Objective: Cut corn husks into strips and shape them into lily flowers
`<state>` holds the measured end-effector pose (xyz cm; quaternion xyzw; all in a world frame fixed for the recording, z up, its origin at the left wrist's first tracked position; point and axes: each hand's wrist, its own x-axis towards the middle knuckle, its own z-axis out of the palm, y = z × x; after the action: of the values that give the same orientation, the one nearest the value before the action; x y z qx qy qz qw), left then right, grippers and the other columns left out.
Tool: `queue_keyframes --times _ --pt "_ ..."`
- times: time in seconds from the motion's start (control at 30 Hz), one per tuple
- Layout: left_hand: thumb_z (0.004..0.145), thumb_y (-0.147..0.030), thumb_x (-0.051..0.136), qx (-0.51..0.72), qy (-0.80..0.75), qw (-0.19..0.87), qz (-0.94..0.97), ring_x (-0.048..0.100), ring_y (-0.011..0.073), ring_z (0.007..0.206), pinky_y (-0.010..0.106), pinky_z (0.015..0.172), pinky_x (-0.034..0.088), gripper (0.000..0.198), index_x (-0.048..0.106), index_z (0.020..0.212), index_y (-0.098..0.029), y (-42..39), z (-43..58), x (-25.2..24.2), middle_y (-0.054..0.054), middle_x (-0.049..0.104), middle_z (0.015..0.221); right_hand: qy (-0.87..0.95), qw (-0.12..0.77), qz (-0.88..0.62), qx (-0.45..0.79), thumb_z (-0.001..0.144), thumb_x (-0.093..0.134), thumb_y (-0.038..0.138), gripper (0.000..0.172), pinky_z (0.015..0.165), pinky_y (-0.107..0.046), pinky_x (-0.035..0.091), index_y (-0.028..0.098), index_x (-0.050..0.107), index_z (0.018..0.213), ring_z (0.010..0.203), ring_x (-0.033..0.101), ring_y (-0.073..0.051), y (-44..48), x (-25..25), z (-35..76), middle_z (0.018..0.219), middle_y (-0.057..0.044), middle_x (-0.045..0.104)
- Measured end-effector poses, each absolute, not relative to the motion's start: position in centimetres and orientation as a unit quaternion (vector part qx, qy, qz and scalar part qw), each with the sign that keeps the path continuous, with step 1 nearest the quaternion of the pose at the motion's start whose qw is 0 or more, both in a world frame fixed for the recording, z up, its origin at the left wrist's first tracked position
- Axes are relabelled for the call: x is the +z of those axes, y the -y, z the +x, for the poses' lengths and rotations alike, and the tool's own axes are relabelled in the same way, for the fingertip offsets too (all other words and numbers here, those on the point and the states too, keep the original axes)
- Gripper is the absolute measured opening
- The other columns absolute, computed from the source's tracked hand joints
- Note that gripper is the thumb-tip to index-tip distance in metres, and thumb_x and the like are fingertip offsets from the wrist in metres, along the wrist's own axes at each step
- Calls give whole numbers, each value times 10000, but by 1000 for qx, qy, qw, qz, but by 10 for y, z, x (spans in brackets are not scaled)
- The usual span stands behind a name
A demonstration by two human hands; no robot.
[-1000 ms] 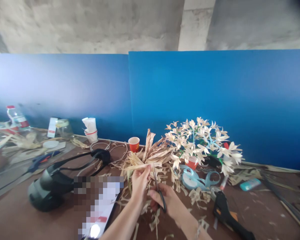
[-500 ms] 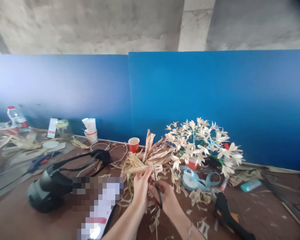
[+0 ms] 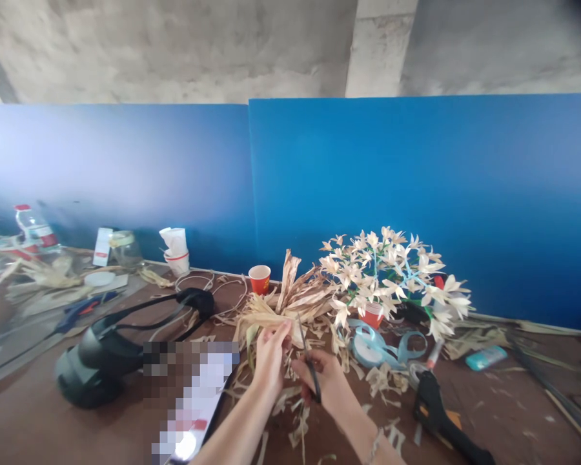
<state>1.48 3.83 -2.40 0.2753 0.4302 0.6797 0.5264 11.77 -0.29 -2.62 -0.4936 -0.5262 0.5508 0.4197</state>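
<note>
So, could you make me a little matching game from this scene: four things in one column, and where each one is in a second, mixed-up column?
Things:
1. Scissors
2. Pale blue ribbon roll
3. Cream flower bunch
4. Dried husk strip

Places:
A. Standing in a red cup
B. Held in the right hand
C. Lying on the brown tabletop
D. Pinched by the left hand

Right pairs: 1-B, 2-C, 3-A, 4-D.
</note>
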Motion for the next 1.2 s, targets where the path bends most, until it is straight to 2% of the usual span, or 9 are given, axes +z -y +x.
queue_keyframes --times 0.1,0.23,0.4,0.47,0.57,0.67,0.8,0.97,1.2 --pt "552 -315 740 642 -398 574 316 415 62 445 186 465 315 275 523 547 -146 -39 11 -22 -53 489 489 527 457 -482 531 646 652 487 363 399 -200 353 154 536 732 397 461 -94 3 -21 123 457 48 493" --pt "529 -297 753 548 -360 629 416 489 96 483 201 486 349 247 651 664 -118 -37 5 -14 16 605 579 554 522 -503 409 702 616 433 351 439 -216 371 149 562 902 452 456 -106 2 -16 130 533 23 530" --pt "576 -346 738 441 -357 646 511 277 29 320 185 359 161 253 689 663 -113 -36 -8 -7 -12 521 435 566 517 -503 399 717 596 366 212 427 -206 369 161 548 745 431 438 -94 2 -13 131 489 31 502" --pt "582 -340 739 417 -358 656 518 304 34 312 184 349 166 241 686 635 -111 -36 -12 -6 -5 526 432 552 513 -494 434 714 595 358 208 412 -205 378 161 530 728 413 437 -89 2 -13 131 480 41 488" --pt "576 -296 748 428 -348 675 490 465 73 400 176 394 296 202 675 617 -113 -34 -13 -4 29 602 525 508 501 -496 495 693 610 379 258 373 -203 379 151 524 777 369 437 -90 3 -12 130 431 65 462" --pt "611 -297 729 452 -332 675 480 537 95 474 183 460 376 199 660 622 -111 -32 -9 -2 49 643 593 493 498 -498 511 684 620 393 293 346 -188 355 147 518 806 330 443 -92 3 -12 132 385 79 449" --pt "632 -359 705 473 -367 634 489 531 99 397 174 377 337 251 631 666 -122 -31 -4 -2 30 628 538 511 492 -483 514 683 626 423 303 340 -181 325 156 510 765 321 449 -92 4 -12 136 382 60 486" --pt "621 -399 694 543 -421 568 453 463 72 293 151 292 273 296 586 665 -127 -41 -1 -12 -5 585 463 545 456 -451 540 688 624 465 326 418 -190 356 161 515 729 427 494 -95 9 -20 140 461 36 533" --pt "602 -451 689 580 -439 539 424 464 87 265 149 266 297 344 553 642 -138 -48 1 -23 -33 530 370 547 401 -463 571 673 630 523 387 398 -175 324 161 522 757 433 488 -89 19 -40 131 489 48 511"
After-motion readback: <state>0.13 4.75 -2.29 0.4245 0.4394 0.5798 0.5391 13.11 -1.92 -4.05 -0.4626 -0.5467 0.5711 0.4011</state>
